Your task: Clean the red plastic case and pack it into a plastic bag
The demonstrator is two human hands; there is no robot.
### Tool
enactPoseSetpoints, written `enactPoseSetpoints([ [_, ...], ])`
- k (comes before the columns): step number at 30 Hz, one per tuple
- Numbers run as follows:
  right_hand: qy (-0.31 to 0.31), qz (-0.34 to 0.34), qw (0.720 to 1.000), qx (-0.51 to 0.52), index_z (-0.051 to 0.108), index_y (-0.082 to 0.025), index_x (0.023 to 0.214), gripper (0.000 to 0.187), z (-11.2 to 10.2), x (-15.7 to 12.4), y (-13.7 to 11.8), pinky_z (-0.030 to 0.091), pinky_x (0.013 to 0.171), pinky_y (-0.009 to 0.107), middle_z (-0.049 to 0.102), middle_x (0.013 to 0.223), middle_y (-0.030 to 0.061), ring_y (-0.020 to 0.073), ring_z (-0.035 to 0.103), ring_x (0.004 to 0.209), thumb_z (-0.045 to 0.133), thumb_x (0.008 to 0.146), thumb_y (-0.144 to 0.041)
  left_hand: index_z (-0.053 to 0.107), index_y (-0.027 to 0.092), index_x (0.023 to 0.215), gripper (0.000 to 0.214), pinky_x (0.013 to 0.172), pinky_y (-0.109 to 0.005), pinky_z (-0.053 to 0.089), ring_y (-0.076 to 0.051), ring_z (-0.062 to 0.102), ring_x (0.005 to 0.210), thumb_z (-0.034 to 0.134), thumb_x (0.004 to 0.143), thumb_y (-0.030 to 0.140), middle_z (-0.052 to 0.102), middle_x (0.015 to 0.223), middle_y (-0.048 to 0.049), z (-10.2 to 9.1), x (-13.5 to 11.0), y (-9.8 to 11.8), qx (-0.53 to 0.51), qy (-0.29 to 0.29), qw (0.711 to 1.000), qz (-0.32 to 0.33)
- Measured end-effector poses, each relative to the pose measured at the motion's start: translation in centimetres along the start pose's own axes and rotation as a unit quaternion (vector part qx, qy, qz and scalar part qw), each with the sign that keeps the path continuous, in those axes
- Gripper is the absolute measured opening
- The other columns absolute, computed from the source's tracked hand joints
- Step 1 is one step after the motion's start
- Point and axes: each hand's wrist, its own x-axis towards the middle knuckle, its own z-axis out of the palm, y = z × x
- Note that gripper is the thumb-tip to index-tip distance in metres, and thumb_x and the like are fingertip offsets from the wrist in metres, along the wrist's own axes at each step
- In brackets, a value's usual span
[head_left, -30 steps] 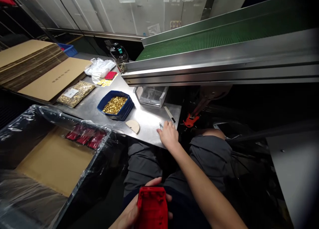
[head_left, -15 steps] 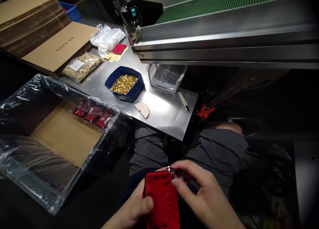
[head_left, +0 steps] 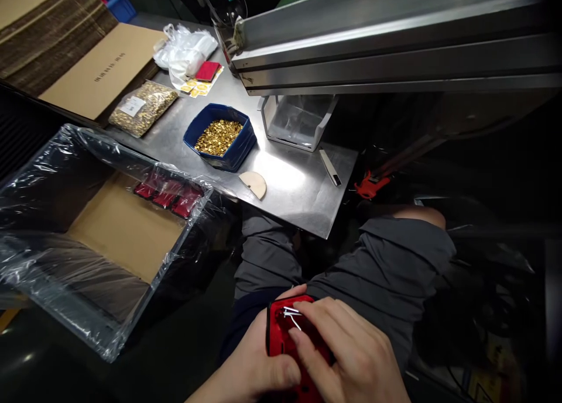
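Moved since the earlier frame: right hand, from the red case's far right corner to over its interior. Left hand grips the case's left side; case's long axis runs near to far. Right thumb and forefinger, narrowly spaced, pinch a thin metal piece at the case's far end, prongs extending leftward from the fingertips. Contact between piece and case: cannot tell.

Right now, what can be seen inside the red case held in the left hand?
At the far end of the red case, thin silvery metal shows by the right hand, which hides much of the interior.
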Motion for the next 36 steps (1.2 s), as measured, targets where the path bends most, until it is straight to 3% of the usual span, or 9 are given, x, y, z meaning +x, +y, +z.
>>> enactPoseSetpoints([
  [5, -0.015, 0.004, 1.000, 0.006, 0.063, -0.022, 0.108, 0.018, 0.3, -0.5, 0.1, 0.052, 0.060, 0.031, 0.071, 0.083, 0.0047, 0.0195, 0.067, 0.068, 0.063, 0.091, -0.026, 0.027, 0.026, 0.156, 0.102, 0.113, -0.057, 0.034, -0.040, 0.051, 0.132, 0.078, 0.075, 0.059, 0.054, 0.144, -0.0175, 0.3, 0.0, -0.1, 0.014, 0.021, 1.000, 0.001],
  [17, 0.013, 0.029, 0.999, 0.033, 0.064, -0.023, 0.104, 0.012, 0.6, -0.7, -0.1, 0.050, 0.057, 0.030, 0.068, 0.078, 0.0043, 0.0189, 0.064, 0.065, 0.058, 0.094, -0.024, 0.016, 0.020, 0.158, 0.117, 0.115, -0.058, 0.029, -0.042, 0.051, 0.129, 0.082, 0.070, 0.059, 0.055, 0.140, -0.0198, 0.2, 0.6, -0.7, 0.077, 0.039, 0.996, 0.010],
  [23, 0.000, 0.019, 0.999, 0.037, 0.065, -0.020, 0.105, 0.014, 0.4, -0.7, -0.2, 0.050, 0.060, 0.030, 0.067, 0.079, 0.0055, 0.0196, 0.063, 0.068, 0.053, 0.097, -0.021, 0.015, 0.022, 0.158, 0.113, 0.115, -0.052, 0.034, -0.037, 0.052, 0.130, 0.079, 0.073, 0.060, 0.056, 0.141, -0.0151, 0.8, 0.4, 0.0, 0.103, 0.027, 0.994, -0.020],
  [27, -0.009, 0.034, 0.998, 0.056, 0.065, -0.020, 0.106, 0.016, 0.5, -0.9, -0.3, 0.049, 0.062, 0.031, 0.066, 0.081, 0.0056, 0.0196, 0.061, 0.070, 0.052, 0.097, -0.019, 0.008, 0.022, 0.160, 0.115, 0.118, -0.051, 0.027, -0.034, 0.053, 0.128, 0.078, 0.075, 0.059, 0.062, 0.133, -0.0120, 0.9, 0.5, 0.3, 0.145, 0.036, 0.989, -0.005],
  [32, -0.026, 0.077, 0.992, 0.100, 0.066, -0.022, 0.105, 0.019, 0.8, -1.2, -0.2, 0.048, 0.068, 0.032, 0.067, 0.085, 0.0049, 0.0200, 0.061, 0.077, 0.049, 0.098, -0.018, 0.009, 0.022, 0.160, 0.113, 0.119, -0.054, 0.026, -0.036, 0.048, 0.135, 0.076, 0.077, 0.059, 0.055, 0.143, -0.0146, 0.6, 0.6, 0.2, 0.119, 0.038, 0.992, -0.013],
  [36, -0.009, 0.106, 0.983, 0.148, 0.065, -0.023, 0.108, 0.019, 0.6, -1.1, 0.2, 0.050, 0.073, 0.031, 0.068, 0.091, 0.0040, 0.0184, 0.062, 0.083, 0.050, 0.098, -0.017, 0.011, 0.024, 0.159, 0.109, 0.115, -0.055, 0.034, -0.037, 0.051, 0.133, 0.077, 0.078, 0.054, 0.052, 0.146, -0.0164, 0.6, 0.7, 0.2, 0.066, 0.026, 0.997, -0.020],
])
